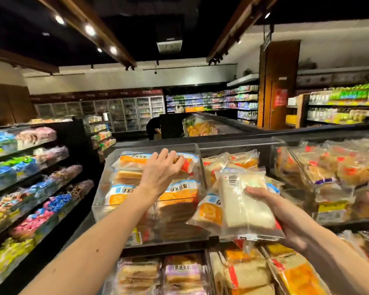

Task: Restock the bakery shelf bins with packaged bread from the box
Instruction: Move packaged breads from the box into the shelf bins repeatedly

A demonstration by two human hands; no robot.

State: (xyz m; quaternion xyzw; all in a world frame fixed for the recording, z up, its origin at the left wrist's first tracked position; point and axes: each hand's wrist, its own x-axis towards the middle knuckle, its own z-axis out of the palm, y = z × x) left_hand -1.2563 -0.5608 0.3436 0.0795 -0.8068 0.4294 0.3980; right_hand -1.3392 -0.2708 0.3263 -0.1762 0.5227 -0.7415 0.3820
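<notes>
The white bread packet (243, 201) gripped by the right hand (285, 211) should be added once the stack (132, 160) at the back edge of the bin (100, 196) is flattened by the open left hand (161, 169).

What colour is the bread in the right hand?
The packaged bread is white, in clear wrap; the head view shows it.

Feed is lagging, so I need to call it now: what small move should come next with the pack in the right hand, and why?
Probably carry the white bread pack in the right hand up and left into the clear bin. The pack hangs in front of the bins, not yet placed, while the left hand rests on the top orange-label pack there, seemingly making room.
</notes>
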